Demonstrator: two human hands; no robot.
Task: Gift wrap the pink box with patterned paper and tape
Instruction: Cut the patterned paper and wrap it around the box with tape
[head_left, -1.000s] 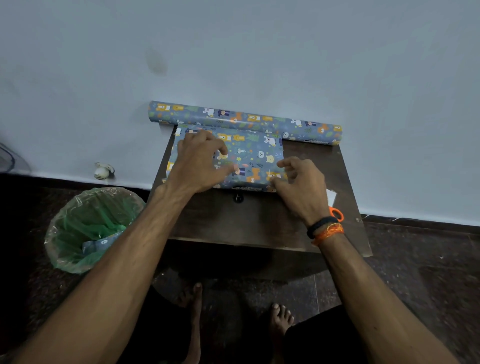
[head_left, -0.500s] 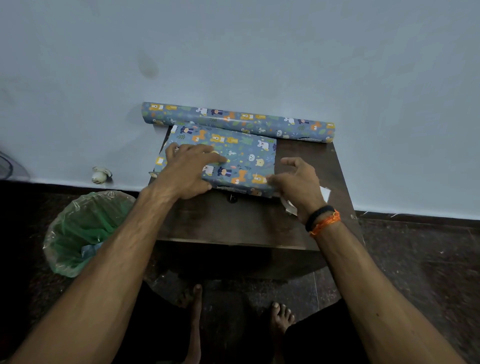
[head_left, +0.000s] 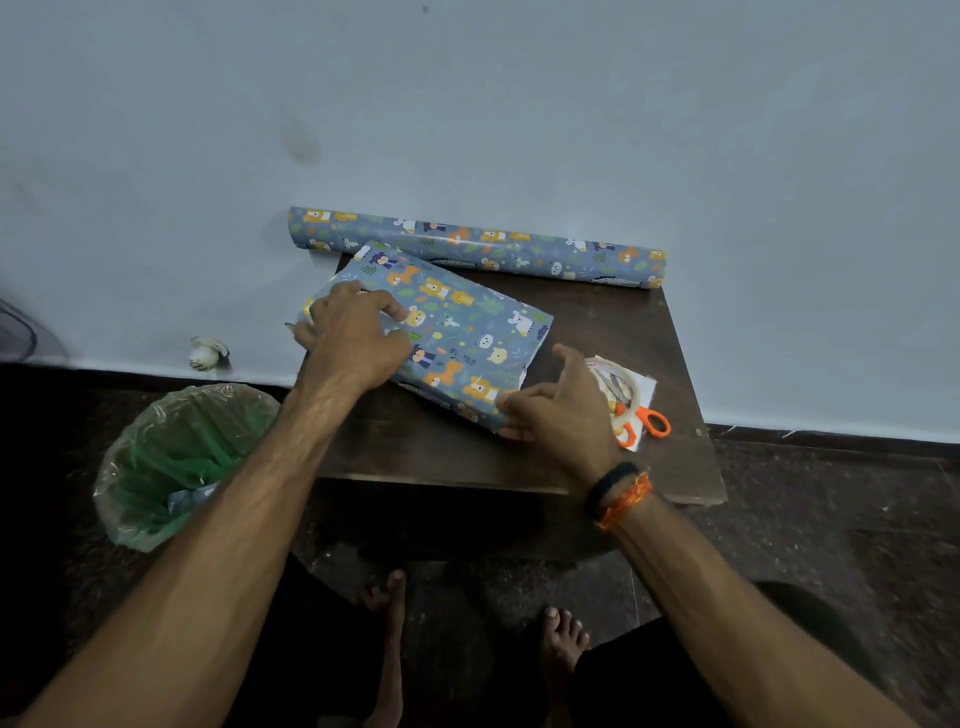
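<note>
- The wrapped box (head_left: 452, 338), fully covered in blue animal-print paper, is lying flat on the dark wooden table (head_left: 613, 332), turned at an angle to the table edges.
- My left hand (head_left: 353, 338) is resting on the box's left end, fingers curled over its top and far edge, gripping it.
- My right hand (head_left: 556, 410) is touching the box's near right corner with its fingertips; the thumb is raised and the fingers are loosely bent, not closed around anything.
- The paper roll (head_left: 478, 247) is lying along the wall at the table's far edge, just beyond the box.
- The tape roll (head_left: 621, 387) and orange-handled scissors (head_left: 647, 423) are lying just right of my right hand.
- A bin with a green liner (head_left: 176, 462) is standing on the floor left of the table.
</note>
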